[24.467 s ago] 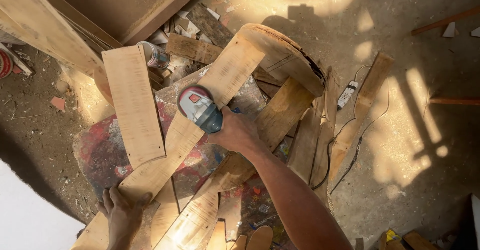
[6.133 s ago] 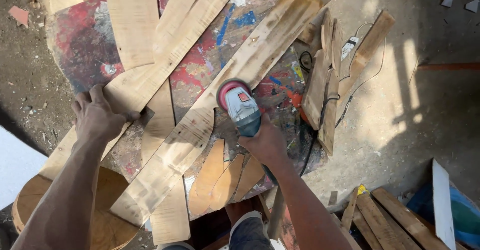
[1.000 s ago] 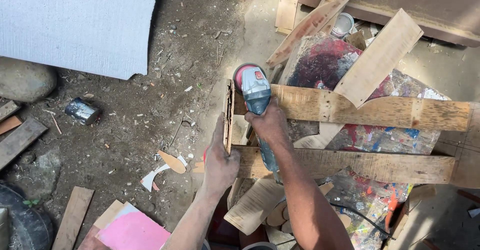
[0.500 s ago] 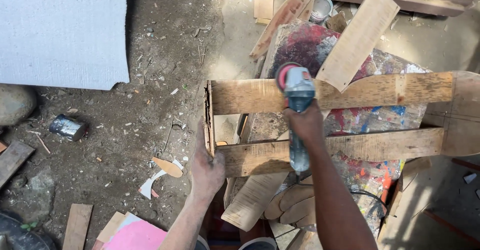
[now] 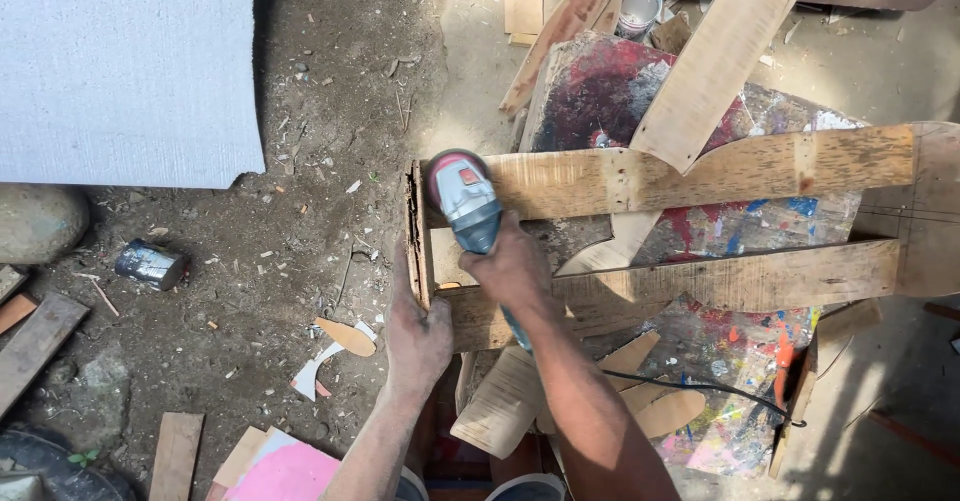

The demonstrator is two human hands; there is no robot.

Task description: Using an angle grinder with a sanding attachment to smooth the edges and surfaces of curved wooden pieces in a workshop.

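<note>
The right hand [image 5: 512, 266] is clenched around the grey body of a corded angle grinder with a red guard [image 5: 463, 193], its disc end set at the left end of the upper pale wooden slat [image 5: 700, 173] near the centre of the frame. The left hand [image 5: 415, 326] grasps the short upright end batten [image 5: 416, 231] that joins that slat to the lower pale wooden slat [image 5: 720, 283], thumb and fingers closed over its bottom corner. Both slats lie across a paint-spattered tabletop [image 5: 760, 231] filling the right half of the frame. The step in hand looks like grinding or sanding the frame's corner; a further pass would call for the left hand holding the frame firm and well apart from the disc while the right draws the tool along the edge. The disc itself is hidden under the guard, so whether it touches the wood is hard to tell, perhaps just grazing it. The black cord [image 5: 700, 389] runs off toward the lower right. Both forearms are cut off by the bottom edge. A dented metal can [image 5: 150, 264] lies on the dirt floor [image 5: 300, 221] at the left, below a grey sheet [image 5: 120, 61].
</note>
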